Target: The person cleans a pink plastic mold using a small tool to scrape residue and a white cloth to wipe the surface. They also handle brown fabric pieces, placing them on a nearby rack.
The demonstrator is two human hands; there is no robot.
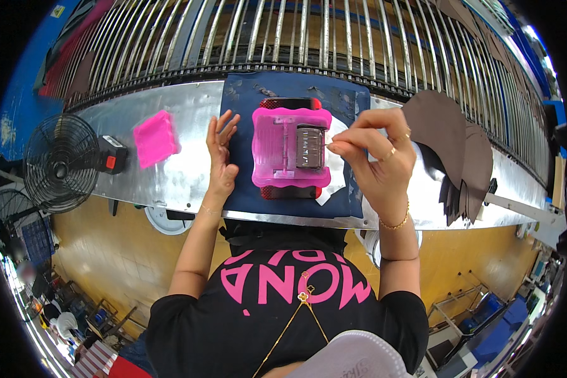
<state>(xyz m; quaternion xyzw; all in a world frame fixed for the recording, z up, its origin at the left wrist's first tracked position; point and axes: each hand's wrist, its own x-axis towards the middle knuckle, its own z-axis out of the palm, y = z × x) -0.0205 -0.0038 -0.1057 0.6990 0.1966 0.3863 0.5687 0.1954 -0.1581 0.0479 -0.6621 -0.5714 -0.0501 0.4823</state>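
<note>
The right hand's [384,148] grip is pinched, thumb near fingertip, just right of a pink container [269,151]; whether anything is between them I cannot tell. The container hides the middle of a black-and-red object [290,192]; 2 ends show. 1 dark ribbed piece [309,147] sits in its right part. A partly covered white sheet [337,176] and blue mat [239,203] lie on the tabletop [192,113]. The left hand's [219,160] grip is spread, left of the container.
</note>
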